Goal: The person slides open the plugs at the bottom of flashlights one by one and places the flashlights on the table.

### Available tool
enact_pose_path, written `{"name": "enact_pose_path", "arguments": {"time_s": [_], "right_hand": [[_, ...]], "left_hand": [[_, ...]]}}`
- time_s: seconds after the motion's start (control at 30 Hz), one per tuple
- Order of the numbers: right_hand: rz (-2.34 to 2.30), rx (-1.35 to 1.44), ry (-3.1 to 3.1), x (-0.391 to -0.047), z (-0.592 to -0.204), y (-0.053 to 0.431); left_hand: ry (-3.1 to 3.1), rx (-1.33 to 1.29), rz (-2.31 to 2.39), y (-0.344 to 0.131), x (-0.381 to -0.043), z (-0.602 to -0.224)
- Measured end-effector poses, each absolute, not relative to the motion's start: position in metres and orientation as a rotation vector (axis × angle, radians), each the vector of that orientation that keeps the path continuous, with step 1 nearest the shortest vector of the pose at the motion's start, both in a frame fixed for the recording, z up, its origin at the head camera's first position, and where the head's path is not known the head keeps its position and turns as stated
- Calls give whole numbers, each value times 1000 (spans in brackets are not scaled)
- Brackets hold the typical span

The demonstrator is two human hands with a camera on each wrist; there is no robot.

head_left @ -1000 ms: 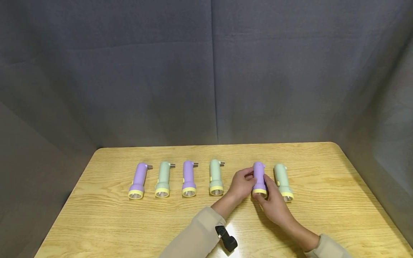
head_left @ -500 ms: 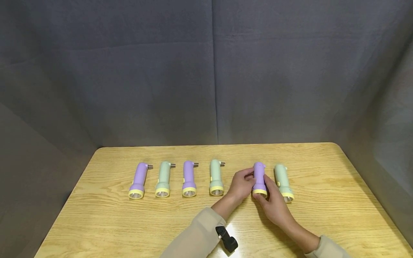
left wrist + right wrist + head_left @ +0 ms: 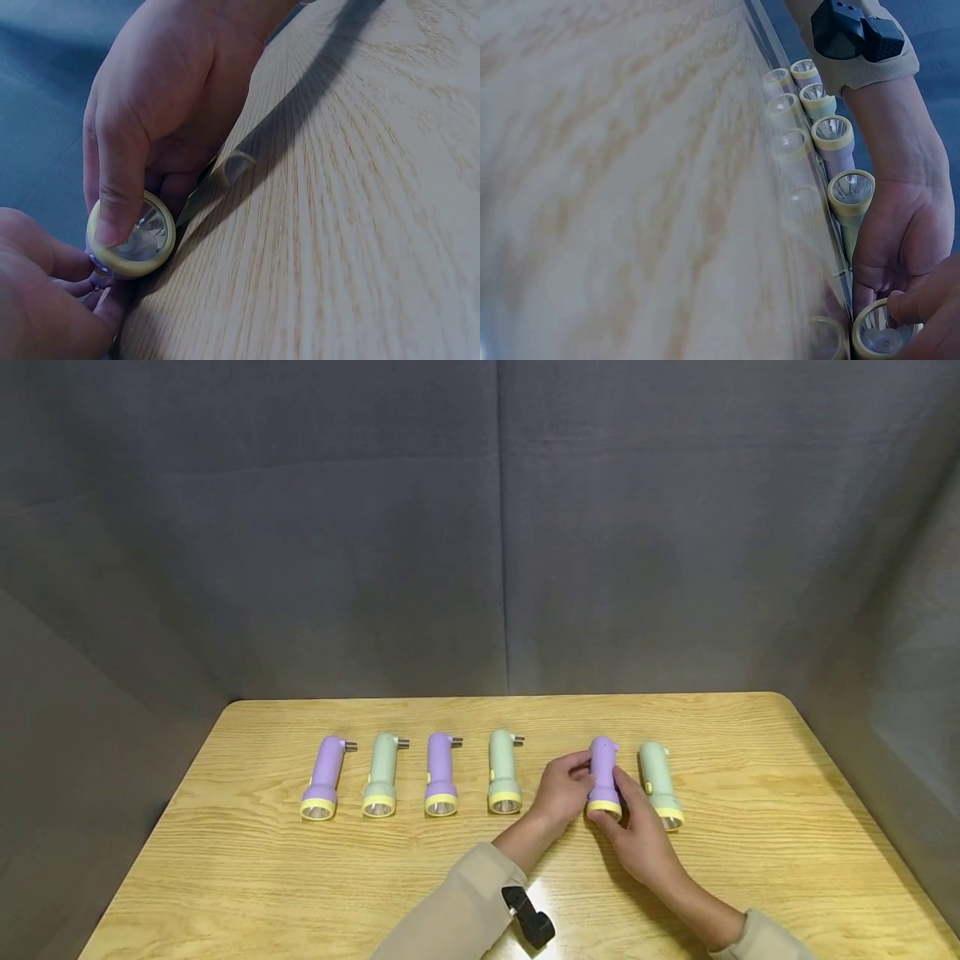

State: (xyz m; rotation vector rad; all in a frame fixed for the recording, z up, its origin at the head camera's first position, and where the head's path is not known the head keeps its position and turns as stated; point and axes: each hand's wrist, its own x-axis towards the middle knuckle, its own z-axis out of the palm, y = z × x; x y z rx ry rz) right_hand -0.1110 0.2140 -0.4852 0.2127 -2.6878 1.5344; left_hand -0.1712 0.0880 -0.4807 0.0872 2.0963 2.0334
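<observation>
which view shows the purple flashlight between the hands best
The head view: it shows most of the flashlight, despite the left hand and right hand covering parts. The left wrist view shows mainly its lens and rim, the right thumb over them. The right wrist view catches its lens end, partly hidden.

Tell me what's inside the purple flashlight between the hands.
The purple flashlight shows a shiny reflector at its front, partly covered by the right hand. Whatever else is inside cannot be seen through the opaque body.
</observation>
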Motion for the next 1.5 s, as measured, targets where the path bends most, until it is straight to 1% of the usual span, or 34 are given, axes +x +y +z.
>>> {"name": "enact_pose_path", "arguments": {"time_s": [0.43, 0.77, 1.0, 1.23, 1.5], "right_hand": [[1723, 238, -2592, -107, -482, 215], [1783, 242, -2505, -102, -475, 214], [1840, 315, -2430, -98, -470, 214], [1848, 327, -2384, -93, -463, 210], [1751, 386, -2375, -89, -455, 203]], "left_hand": [[2069, 109, 2014, 84, -170, -481], [2044, 114, 2025, 77, -166, -471], [2037, 140, 2030, 69, -158, -458], [2006, 155, 2079, 58, -154, -448], [1926, 126, 2197, 48, -161, -440]]}}
